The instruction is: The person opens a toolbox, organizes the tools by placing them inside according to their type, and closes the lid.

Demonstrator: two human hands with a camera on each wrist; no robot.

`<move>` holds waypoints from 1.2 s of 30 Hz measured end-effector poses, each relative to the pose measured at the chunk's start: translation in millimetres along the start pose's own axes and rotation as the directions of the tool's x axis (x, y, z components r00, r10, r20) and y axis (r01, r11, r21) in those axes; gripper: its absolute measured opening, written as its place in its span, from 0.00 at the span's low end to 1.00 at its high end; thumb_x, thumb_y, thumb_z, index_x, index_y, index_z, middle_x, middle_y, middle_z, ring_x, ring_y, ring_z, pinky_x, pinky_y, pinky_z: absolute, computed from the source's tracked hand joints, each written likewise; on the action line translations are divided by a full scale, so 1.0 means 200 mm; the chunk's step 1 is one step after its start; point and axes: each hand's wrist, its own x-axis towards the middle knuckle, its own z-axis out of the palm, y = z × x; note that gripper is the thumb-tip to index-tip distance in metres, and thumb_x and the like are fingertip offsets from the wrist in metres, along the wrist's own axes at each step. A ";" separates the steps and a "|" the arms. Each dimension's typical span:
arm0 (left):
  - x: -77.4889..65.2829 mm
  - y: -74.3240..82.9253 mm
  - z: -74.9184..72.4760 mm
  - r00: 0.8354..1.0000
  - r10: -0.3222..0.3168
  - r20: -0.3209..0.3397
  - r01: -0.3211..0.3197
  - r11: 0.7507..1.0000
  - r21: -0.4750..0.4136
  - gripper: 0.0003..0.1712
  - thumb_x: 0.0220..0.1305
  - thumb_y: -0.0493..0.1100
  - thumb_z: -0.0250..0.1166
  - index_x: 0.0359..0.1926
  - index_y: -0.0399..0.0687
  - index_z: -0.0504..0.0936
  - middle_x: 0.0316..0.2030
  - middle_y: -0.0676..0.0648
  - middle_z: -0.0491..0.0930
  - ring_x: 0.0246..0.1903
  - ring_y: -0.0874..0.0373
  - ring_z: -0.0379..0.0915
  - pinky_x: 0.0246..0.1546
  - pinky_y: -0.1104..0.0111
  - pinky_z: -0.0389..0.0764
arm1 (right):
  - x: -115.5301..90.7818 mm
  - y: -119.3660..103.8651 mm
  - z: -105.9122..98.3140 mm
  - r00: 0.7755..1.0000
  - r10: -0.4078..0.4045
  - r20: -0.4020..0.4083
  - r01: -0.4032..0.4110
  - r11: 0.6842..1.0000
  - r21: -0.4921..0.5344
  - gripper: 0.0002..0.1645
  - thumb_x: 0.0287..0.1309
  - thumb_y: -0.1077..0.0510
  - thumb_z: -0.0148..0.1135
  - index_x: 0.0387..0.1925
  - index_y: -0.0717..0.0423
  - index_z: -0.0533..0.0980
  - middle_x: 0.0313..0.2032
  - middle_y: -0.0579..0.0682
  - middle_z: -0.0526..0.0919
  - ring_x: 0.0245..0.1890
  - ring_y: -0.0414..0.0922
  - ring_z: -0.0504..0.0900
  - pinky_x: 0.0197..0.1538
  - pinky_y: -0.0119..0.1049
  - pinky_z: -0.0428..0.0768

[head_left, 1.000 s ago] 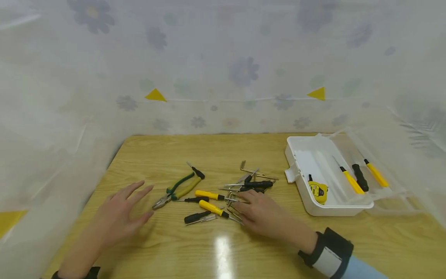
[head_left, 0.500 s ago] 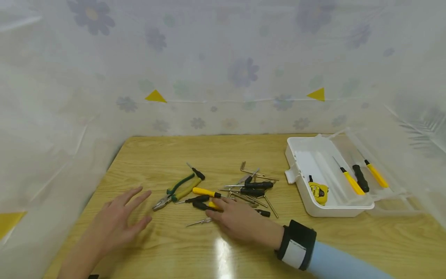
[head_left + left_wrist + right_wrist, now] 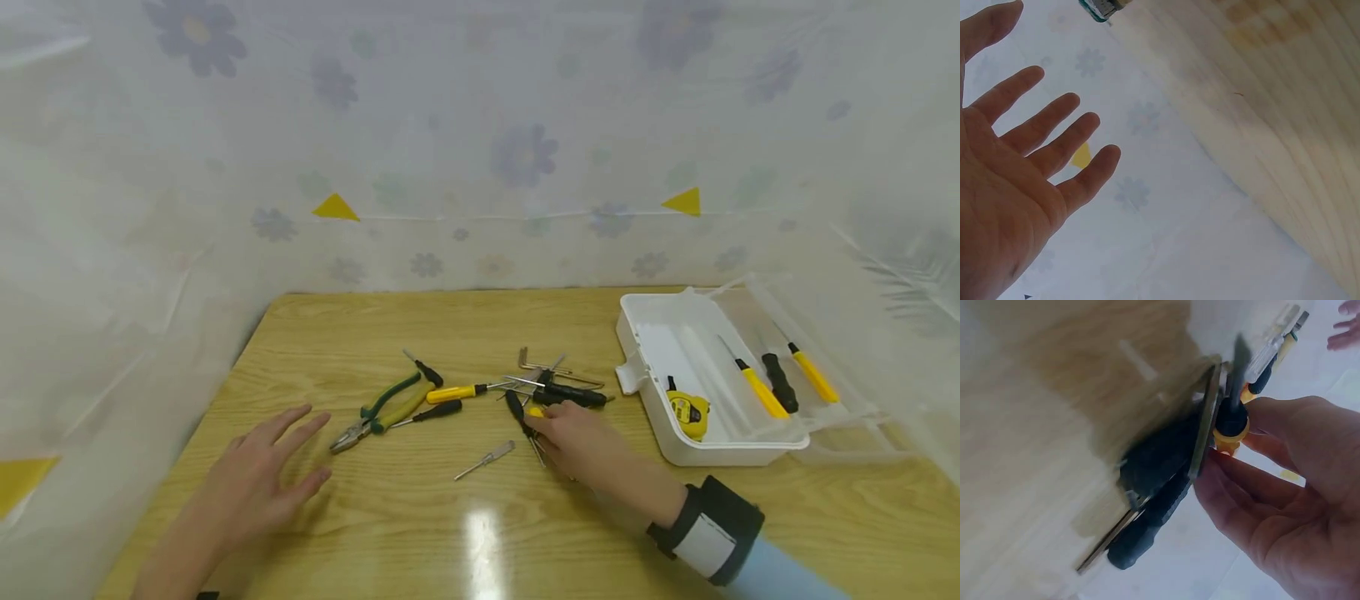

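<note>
My right hand (image 3: 588, 442) pinches a yellow-handled screwdriver (image 3: 1227, 440) between thumb and fingers, its black collar and shaft pointing away. Under and beside it lie black-handled screwdrivers (image 3: 573, 394) and a hex key (image 3: 1205, 422). To its left, a small clear-handled screwdriver (image 3: 491, 456) lies alone. My left hand (image 3: 251, 483) is held over the left side of the table with fingers spread, holding nothing. Just right of its fingertips are green-and-yellow pliers (image 3: 386, 408). Another yellow screwdriver (image 3: 456, 393) and a black one (image 3: 435, 412) lie between the pliers and the pile.
An open white toolbox (image 3: 632, 333) stands at the right, with a yellow tape measure (image 3: 687, 414) inside. Its clear lid (image 3: 855, 429) lies folded out to the right, with several screwdrivers (image 3: 778, 382) over it. Flower-patterned sheeting (image 3: 480, 167) encloses the table (image 3: 360, 325).
My right hand reached left into the tools, then came back right with a yellow screwdriver. The clear-handled screwdriver and several others shifted right; the other yellow one moved up. My left hand barely moved.
</note>
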 end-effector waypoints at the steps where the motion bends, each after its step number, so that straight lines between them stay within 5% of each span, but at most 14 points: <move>1: 0.00 0.00 0.00 1.000 -0.001 0.003 0.001 1.000 0.000 0.39 0.52 0.52 0.78 0.66 0.52 0.78 0.62 0.38 0.79 0.52 0.36 0.82 0.43 0.37 0.80 | -0.01 0.02 0.00 0.999 -0.008 -0.041 0.008 1.000 0.008 0.19 0.60 0.64 0.70 0.53 0.58 0.84 0.37 0.52 0.87 0.34 0.47 0.83 0.32 0.35 0.79; 5: 0.00 0.00 0.00 1.000 -0.004 0.007 0.004 1.000 -0.002 0.39 0.53 0.52 0.78 0.67 0.53 0.78 0.62 0.38 0.79 0.52 0.36 0.82 0.43 0.36 0.80 | -0.06 0.05 0.00 0.977 -0.012 -0.214 0.017 1.000 0.024 0.20 0.55 0.66 0.73 0.51 0.59 0.82 0.32 0.50 0.85 0.30 0.45 0.83 0.29 0.33 0.78; 11: -0.01 0.01 0.01 1.000 0.006 -0.009 -0.006 1.000 -0.009 0.40 0.52 0.51 0.78 0.67 0.53 0.78 0.61 0.38 0.80 0.51 0.35 0.82 0.42 0.37 0.80 | -0.09 0.09 -0.07 0.894 -0.005 -0.448 0.044 0.996 0.076 0.30 0.49 0.68 0.75 0.57 0.60 0.77 0.30 0.51 0.81 0.27 0.41 0.74 0.27 0.30 0.73; 15: -0.01 0.01 0.02 1.000 0.005 -0.013 -0.005 1.000 -0.012 0.41 0.50 0.51 0.79 0.67 0.54 0.78 0.61 0.39 0.80 0.49 0.36 0.83 0.40 0.38 0.80 | -0.12 0.11 -0.15 0.865 0.014 -0.501 0.070 0.986 0.149 0.28 0.48 0.69 0.75 0.53 0.61 0.79 0.28 0.47 0.79 0.23 0.36 0.73 0.24 0.24 0.72; 20: 0.00 0.01 0.01 1.000 0.004 -0.004 -0.004 1.000 -0.015 0.40 0.51 0.51 0.79 0.67 0.53 0.78 0.61 0.38 0.80 0.49 0.36 0.83 0.40 0.38 0.80 | -0.16 0.11 -0.23 0.899 0.068 -0.432 0.052 0.964 0.261 0.21 0.49 0.68 0.78 0.41 0.57 0.75 0.30 0.44 0.81 0.26 0.33 0.82 0.29 0.24 0.81; 23: 0.00 0.02 0.00 1.000 0.002 0.009 -0.002 1.000 -0.016 0.40 0.53 0.51 0.78 0.68 0.53 0.77 0.62 0.39 0.79 0.51 0.36 0.82 0.42 0.38 0.80 | -0.20 0.11 -0.28 0.933 0.075 -0.351 0.009 0.973 0.231 0.18 0.51 0.64 0.78 0.35 0.52 0.74 0.28 0.41 0.81 0.26 0.33 0.80 0.28 0.24 0.79; 27: 0.01 0.02 0.00 1.000 0.008 0.013 -0.008 1.000 -0.014 0.40 0.53 0.52 0.78 0.68 0.53 0.77 0.62 0.39 0.79 0.51 0.37 0.82 0.42 0.38 0.80 | -0.29 0.13 -0.38 0.986 0.104 -0.132 -0.079 0.980 0.182 0.12 0.53 0.62 0.77 0.32 0.49 0.79 0.28 0.38 0.83 0.26 0.32 0.78 0.28 0.27 0.76; 31: 0.00 0.02 0.01 1.000 0.011 -0.003 -0.011 1.000 -0.012 0.40 0.51 0.51 0.79 0.66 0.52 0.78 0.61 0.38 0.80 0.50 0.36 0.83 0.41 0.38 0.80 | -0.37 0.16 -0.41 0.997 0.055 0.050 -0.063 0.986 0.156 0.12 0.51 0.66 0.76 0.32 0.50 0.80 0.31 0.40 0.85 0.26 0.33 0.78 0.28 0.28 0.76; 33: 0.00 0.01 0.01 1.000 0.008 -0.004 -0.008 1.000 -0.010 0.40 0.50 0.51 0.79 0.66 0.52 0.78 0.61 0.38 0.80 0.50 0.36 0.83 0.40 0.38 0.80 | -0.40 0.17 -0.41 0.999 0.017 0.033 -0.021 0.991 0.134 0.15 0.47 0.69 0.75 0.29 0.49 0.78 0.30 0.40 0.81 0.25 0.32 0.75 0.27 0.27 0.74; 36: 0.00 0.01 0.02 1.000 0.005 0.001 -0.005 1.000 -0.009 0.40 0.51 0.51 0.79 0.66 0.52 0.78 0.61 0.38 0.80 0.51 0.37 0.82 0.40 0.38 0.80 | -0.41 0.17 -0.38 0.994 -0.036 -0.099 0.044 0.995 0.088 0.19 0.42 0.70 0.75 0.24 0.47 0.74 0.27 0.38 0.75 0.23 0.29 0.68 0.25 0.24 0.70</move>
